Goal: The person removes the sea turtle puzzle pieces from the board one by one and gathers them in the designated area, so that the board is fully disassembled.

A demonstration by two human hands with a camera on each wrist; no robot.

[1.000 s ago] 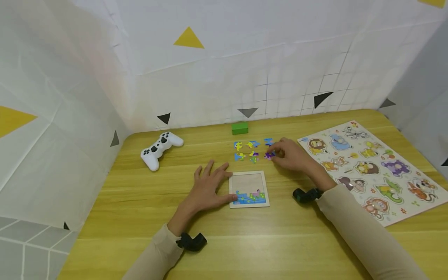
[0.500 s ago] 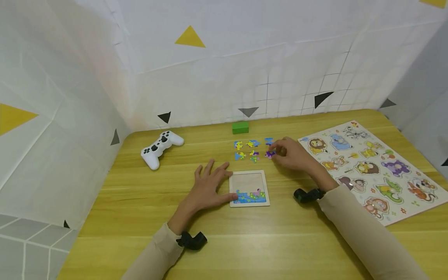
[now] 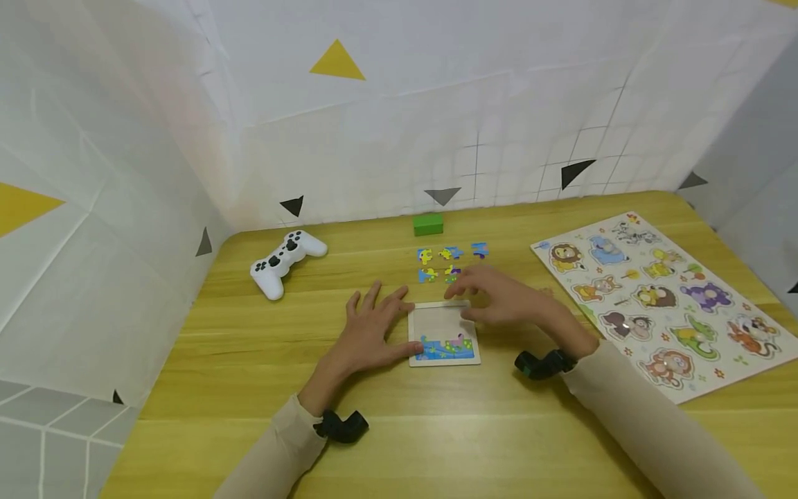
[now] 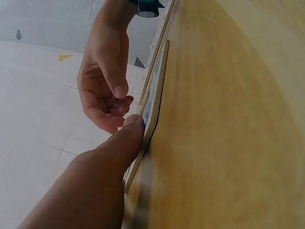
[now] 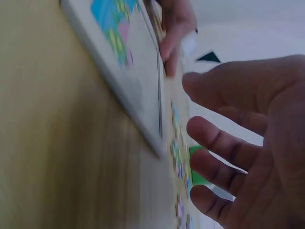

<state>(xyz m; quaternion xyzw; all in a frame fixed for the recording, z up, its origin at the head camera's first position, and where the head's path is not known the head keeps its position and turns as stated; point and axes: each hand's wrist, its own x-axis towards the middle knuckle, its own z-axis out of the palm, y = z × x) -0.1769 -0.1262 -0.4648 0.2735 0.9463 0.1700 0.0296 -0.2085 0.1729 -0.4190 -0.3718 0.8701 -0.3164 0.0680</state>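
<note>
My left hand (image 3: 370, 336) lies spread on the table, its thumb on the left rim of a square wooden puzzle tray (image 3: 444, 363) and a fingertip at its upper left corner. Joined blue and green pieces (image 3: 445, 351) fill the tray's lower part. Above the tray's upper right corner is my right hand (image 3: 501, 294), thumb and fingers bent. A thin edge of a puzzle piece (image 4: 115, 101) shows between its thumb and fingers in the left wrist view; the rest is hidden. Several loose puzzle pieces (image 3: 426, 256) lie behind the tray.
A green block (image 3: 428, 224) stands behind the loose pieces. At the back left lies a white game controller (image 3: 287, 262). A large animal puzzle board (image 3: 670, 305) covers the right side of the table. White patterned cloth (image 3: 386, 159) hangs along the back.
My right hand has picked up the purple puzzle piece from the right of the loose group and moved left and nearer, over the tray's corner. My left hand stays in place.
</note>
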